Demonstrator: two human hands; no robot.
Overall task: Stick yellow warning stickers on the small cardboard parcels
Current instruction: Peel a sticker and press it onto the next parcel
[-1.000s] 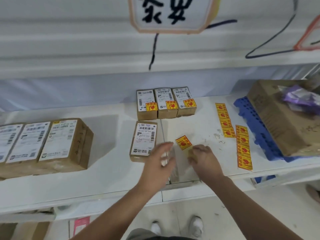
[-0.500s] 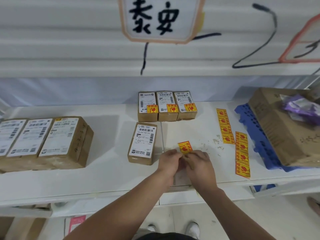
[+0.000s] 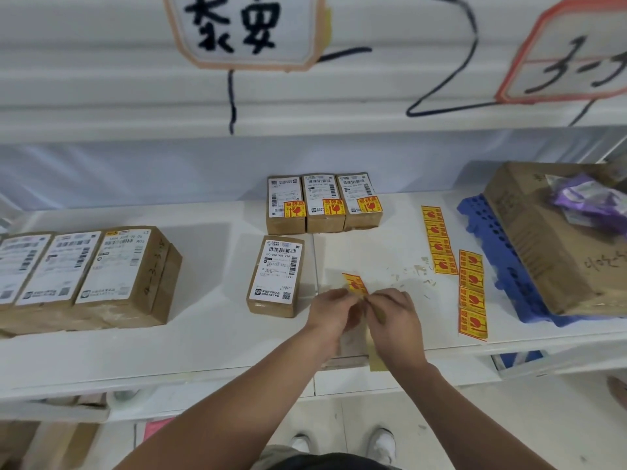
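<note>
My left grip has closed in beside the right grip — both now pinch one yellow sticker, tilted up off the shelf. The unstickered parcel lies just left of them, not touching.

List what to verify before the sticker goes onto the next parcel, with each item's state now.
1. Sticker held: ok; left hand and right hand both pinch one yellow sticker.
2. Backing fully off: cannot tell; the hands hide it.
3. Target unstickered: ok; the front parcel shows only its white label.
4. Path clear: ok; nothing lies between the hands and that parcel.
5. Back row done: ok; all three back parcels carry stickers.
6. Spares: ok; sticker strips lie to the right.
</note>
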